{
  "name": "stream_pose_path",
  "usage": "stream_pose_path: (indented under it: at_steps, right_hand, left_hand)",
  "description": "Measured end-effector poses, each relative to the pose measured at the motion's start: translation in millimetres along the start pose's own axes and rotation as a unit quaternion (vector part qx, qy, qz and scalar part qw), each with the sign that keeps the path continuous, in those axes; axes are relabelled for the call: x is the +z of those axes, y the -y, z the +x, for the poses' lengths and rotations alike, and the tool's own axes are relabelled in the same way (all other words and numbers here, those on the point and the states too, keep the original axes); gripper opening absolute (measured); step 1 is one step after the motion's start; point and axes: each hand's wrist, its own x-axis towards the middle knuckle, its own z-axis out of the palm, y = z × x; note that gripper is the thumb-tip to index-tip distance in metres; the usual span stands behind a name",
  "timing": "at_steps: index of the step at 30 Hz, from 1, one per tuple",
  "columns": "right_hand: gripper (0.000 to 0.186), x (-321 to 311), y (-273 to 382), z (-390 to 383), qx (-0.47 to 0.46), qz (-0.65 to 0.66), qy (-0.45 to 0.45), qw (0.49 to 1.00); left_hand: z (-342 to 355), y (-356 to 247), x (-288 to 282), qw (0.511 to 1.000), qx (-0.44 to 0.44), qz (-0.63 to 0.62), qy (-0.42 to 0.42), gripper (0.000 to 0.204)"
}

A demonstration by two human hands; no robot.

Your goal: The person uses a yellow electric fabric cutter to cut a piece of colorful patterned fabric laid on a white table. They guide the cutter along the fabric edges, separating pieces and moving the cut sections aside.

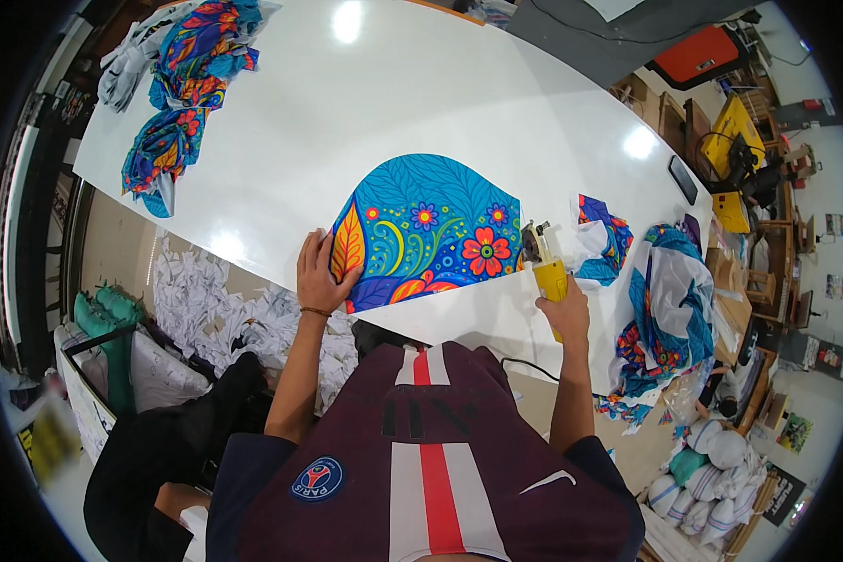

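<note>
A blue floral-printed fabric piece (431,234) with a curved far edge lies flat on the white table (384,103), in front of my body. My left hand (325,272) rests on its left edge, fingers stretched out and pressing the cloth. In my right hand (569,307) is a yellow handheld electric fabric cutter (551,281), gripped round its body. The cutter's metal head stands at the right edge of the fabric piece. To its right lies a small printed scrap (604,239), partly white side up.
Crumpled printed fabric (665,300) is heaped at the table's right end, with a phone (683,179) beyond it. More printed cloth (192,70) lies at the far left. White scraps (206,295) cover the floor at left. A black cord (531,365) hangs near my right arm.
</note>
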Motion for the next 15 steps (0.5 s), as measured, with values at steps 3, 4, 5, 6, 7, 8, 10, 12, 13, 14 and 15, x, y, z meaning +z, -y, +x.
stream_pose_path:
  at_steps: [3,4,5,6,7,8,10,12,13,14,15]
  right_hand:
    - [0.064,0.8,3.8,11.5,-0.006,0.004,-0.009,1.000]
    - [0.063,0.8,6.5,15.3,-0.008,0.007,-0.013,1.000]
    - [0.063,-0.2,8.8,19.3,-0.011,0.012,-0.010,1.000]
    - [0.063,-1.3,11.2,23.6,-0.014,0.017,-0.007,1.000]
    - [0.062,-3.3,14.6,28.4,-0.018,0.022,-0.005,1.000]
    - [0.062,-4.2,17.7,33.8,-0.018,0.023,-0.008,1.000]
    - [0.061,-4.4,24.6,46.9,-0.021,0.026,-0.012,0.999]
    - [0.061,-5.7,32.4,63.2,-0.026,0.025,-0.020,0.999]
    - [0.062,-5.9,36.9,69.2,-0.031,0.024,-0.023,0.999]
    - [0.061,-7.2,40.0,74.0,-0.033,0.012,-0.037,0.999]
    - [0.061,-9.9,42.3,78.6,-0.036,0.001,-0.053,0.998]
  left_hand:
    - [0.0,-1.1,-1.1,1.000,-0.003,-0.002,0.002,0.086]
    - [0.2,-0.6,-0.7,1.000,-0.004,-0.004,0.001,0.086]
    - [0.2,-0.2,-0.4,1.000,-0.004,-0.006,0.000,0.086]
    - [0.0,0.1,-0.2,1.000,-0.005,0.002,-0.002,0.085]
    - [0.0,0.0,0.5,1.000,-0.005,0.009,-0.005,0.083]
    - [0.1,-0.1,0.9,1.000,-0.005,0.016,-0.008,0.082]
    - [-0.3,-0.1,0.8,1.000,-0.009,0.012,0.000,0.085]
    - [2.8,0.2,1.6,1.000,-0.013,0.005,0.001,0.087]
    - [3.6,-1.7,0.5,1.000,-0.017,0.002,-0.002,0.088]
    - [5.0,-4.8,0.6,1.000,-0.021,-0.002,-0.004,0.089]
    - [9.9,-11.5,6.3,0.999,-0.014,-0.022,-0.021,0.092]
